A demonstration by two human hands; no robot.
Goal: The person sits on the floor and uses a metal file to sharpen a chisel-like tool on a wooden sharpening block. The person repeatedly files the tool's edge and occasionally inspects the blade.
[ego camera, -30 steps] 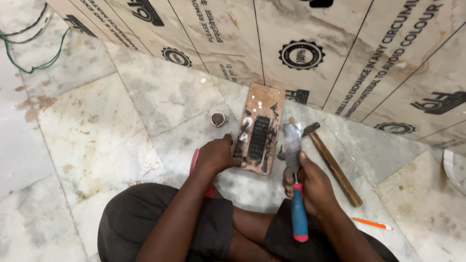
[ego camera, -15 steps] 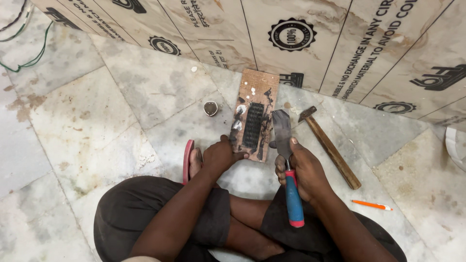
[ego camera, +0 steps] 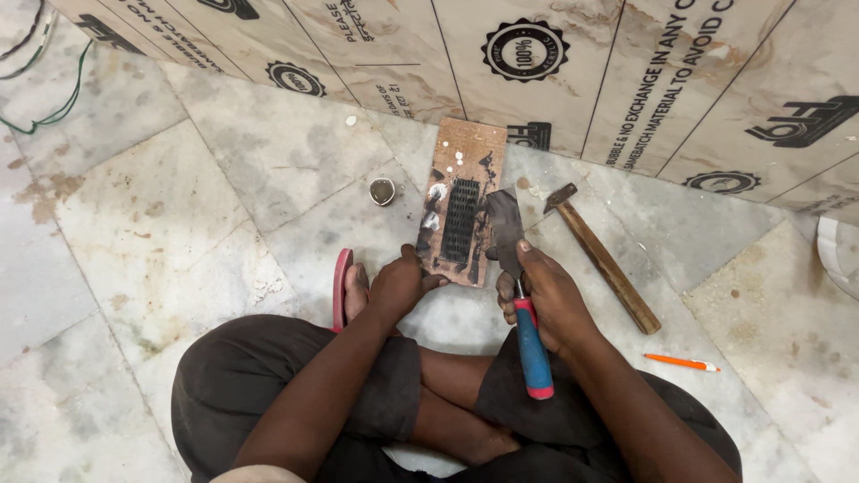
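Note:
A brown wooden board (ego camera: 465, 170) lies on the marble floor in front of me, with a black ribbed piece (ego camera: 461, 219) on its middle and dark smears around it. My left hand (ego camera: 398, 284) rests at the board's near left corner, fingers on its edge. My right hand (ego camera: 546, 300) grips a scraper with a blue and red handle (ego camera: 534, 358); its wide dark blade (ego camera: 506, 228) lies along the board's right edge.
A wooden-handled hammer (ego camera: 604, 264) lies right of the board. An orange pencil (ego camera: 682, 362) sits further right. A small round tin (ego camera: 382, 190) stands left of the board. Tiles in printed wrap (ego camera: 537, 63) lean along the back. A red sandal (ego camera: 342, 286) is on my foot.
The view has shifted slightly. My right hand has brought the scraper blade closer against the board's right edge. My left hand stays at the board's near corner.

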